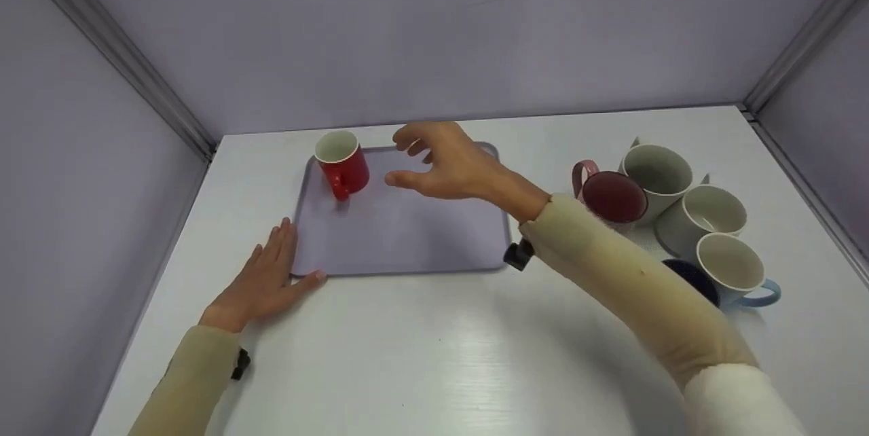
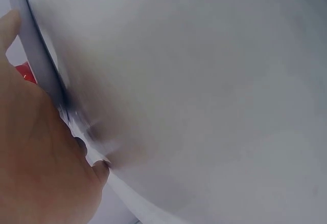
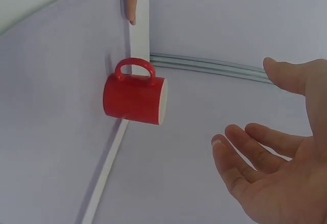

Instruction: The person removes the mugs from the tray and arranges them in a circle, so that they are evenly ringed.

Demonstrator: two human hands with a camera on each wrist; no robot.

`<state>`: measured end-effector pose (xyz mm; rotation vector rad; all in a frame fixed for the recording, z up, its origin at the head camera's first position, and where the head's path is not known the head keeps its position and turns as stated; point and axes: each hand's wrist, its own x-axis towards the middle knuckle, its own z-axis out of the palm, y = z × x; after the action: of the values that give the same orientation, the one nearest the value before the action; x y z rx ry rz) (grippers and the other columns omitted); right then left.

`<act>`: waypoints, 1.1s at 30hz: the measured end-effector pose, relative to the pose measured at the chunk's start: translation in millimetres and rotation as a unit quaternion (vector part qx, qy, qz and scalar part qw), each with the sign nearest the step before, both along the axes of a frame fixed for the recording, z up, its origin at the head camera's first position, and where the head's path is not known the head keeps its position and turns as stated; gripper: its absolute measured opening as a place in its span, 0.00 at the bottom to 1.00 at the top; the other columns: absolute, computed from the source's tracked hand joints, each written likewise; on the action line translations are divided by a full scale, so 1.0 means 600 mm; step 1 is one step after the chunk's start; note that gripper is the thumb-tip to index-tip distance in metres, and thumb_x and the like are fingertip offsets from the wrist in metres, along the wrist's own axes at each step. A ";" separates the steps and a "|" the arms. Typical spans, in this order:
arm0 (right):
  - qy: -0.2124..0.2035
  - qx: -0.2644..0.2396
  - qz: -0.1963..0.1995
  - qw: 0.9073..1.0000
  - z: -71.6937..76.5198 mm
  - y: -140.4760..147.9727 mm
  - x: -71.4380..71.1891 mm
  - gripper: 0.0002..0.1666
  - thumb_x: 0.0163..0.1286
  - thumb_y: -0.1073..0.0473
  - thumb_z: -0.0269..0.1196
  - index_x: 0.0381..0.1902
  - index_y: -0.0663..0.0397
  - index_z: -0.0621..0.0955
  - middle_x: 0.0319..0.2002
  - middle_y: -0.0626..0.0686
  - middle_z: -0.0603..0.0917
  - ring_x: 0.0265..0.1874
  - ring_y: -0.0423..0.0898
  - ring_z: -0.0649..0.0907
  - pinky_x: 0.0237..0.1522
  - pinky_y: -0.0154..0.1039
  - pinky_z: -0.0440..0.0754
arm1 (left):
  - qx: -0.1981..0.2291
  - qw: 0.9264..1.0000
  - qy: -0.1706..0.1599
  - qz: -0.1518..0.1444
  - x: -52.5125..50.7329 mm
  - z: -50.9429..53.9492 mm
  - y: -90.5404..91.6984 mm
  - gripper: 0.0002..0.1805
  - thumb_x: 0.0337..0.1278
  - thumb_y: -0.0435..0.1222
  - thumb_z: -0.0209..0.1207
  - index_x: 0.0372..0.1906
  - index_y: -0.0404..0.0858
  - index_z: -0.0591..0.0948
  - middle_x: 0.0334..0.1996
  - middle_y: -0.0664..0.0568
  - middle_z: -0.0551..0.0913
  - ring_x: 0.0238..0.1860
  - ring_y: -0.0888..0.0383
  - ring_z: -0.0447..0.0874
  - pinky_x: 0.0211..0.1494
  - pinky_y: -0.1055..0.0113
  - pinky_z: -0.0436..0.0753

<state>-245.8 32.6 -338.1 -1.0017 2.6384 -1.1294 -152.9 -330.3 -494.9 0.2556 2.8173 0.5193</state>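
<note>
A red mug (image 1: pixel 346 171) with a white inside stands upright in the far left corner of a light purple tray (image 1: pixel 400 239). Its handle points toward the near side. My right hand (image 1: pixel 445 161) hovers over the tray, to the right of the mug and apart from it. In the right wrist view, the thumb and fingers of that hand (image 3: pixel 281 168) are spread, with nothing between them. My left hand (image 1: pixel 265 280) rests flat at the tray's near left corner, touching its edge. The left wrist view shows this hand (image 2: pixel 41 152) against the tray rim (image 2: pixel 41 55).
To the right stand several mugs: one with a dark red inside (image 1: pixel 614 198), two pale ones (image 1: pixel 657 171) (image 1: pixel 713 212), one with a blue handle (image 1: pixel 730 266), and a dark blue one (image 1: pixel 692 280) partly behind my right sleeve. Walls enclose the white table (image 1: pixel 380 354).
</note>
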 end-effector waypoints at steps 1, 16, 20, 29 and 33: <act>-0.010 -0.001 -0.008 1.000 -0.008 -0.012 -0.007 0.33 0.72 0.46 0.71 0.68 0.57 0.81 0.63 0.54 0.85 0.60 0.50 0.85 0.62 0.42 0.86 | 0.002 1.000 0.000 -0.001 -0.001 0.000 0.001 0.63 0.71 0.73 0.48 0.87 0.34 0.36 0.88 0.40 0.34 0.88 0.38 0.31 0.87 0.35 0.38; -0.230 -0.170 -0.089 0.954 -0.188 -0.170 -0.037 0.27 0.80 0.56 0.65 0.73 0.58 0.78 0.68 0.55 0.83 0.63 0.50 0.84 0.60 0.40 0.88 | 0.007 1.000 -0.009 -0.002 0.014 0.001 -0.008 0.63 0.72 0.72 0.48 0.86 0.32 0.36 0.88 0.38 0.33 0.88 0.37 0.29 0.86 0.33 0.38; -0.264 -0.191 -0.088 0.941 -0.210 -0.202 -0.028 0.29 0.81 0.57 0.64 0.75 0.58 0.76 0.70 0.55 0.81 0.63 0.49 0.83 0.59 0.40 0.88 | 0.007 1.000 -0.010 -0.001 0.020 0.000 -0.016 0.63 0.72 0.71 0.49 0.86 0.31 0.36 0.88 0.37 0.33 0.88 0.35 0.29 0.86 0.31 0.38; -0.254 -0.206 -0.110 0.939 -0.238 -0.246 -0.018 0.23 0.80 0.62 0.64 0.69 0.59 0.81 0.62 0.56 0.86 0.55 0.47 0.85 0.54 0.37 0.88 | 0.007 1.000 0.000 -0.004 0.022 -0.001 -0.022 0.63 0.73 0.70 0.50 0.86 0.30 0.38 0.88 0.36 0.34 0.87 0.34 0.31 0.85 0.30 0.39; -0.240 -0.228 -0.132 0.934 -0.243 -0.252 -0.018 0.19 0.78 0.62 0.67 0.63 0.59 0.85 0.55 0.55 0.88 0.46 0.44 0.84 0.49 0.35 0.88 | 0.008 1.000 0.002 -0.003 0.024 0.000 -0.023 0.63 0.73 0.70 0.50 0.86 0.30 0.38 0.88 0.36 0.34 0.87 0.34 0.31 0.85 0.31 0.39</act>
<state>-256.7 -118.8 -484.1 -0.3359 2.1953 -1.8282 -138.5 -344.3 -495.1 0.2671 2.8165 0.5408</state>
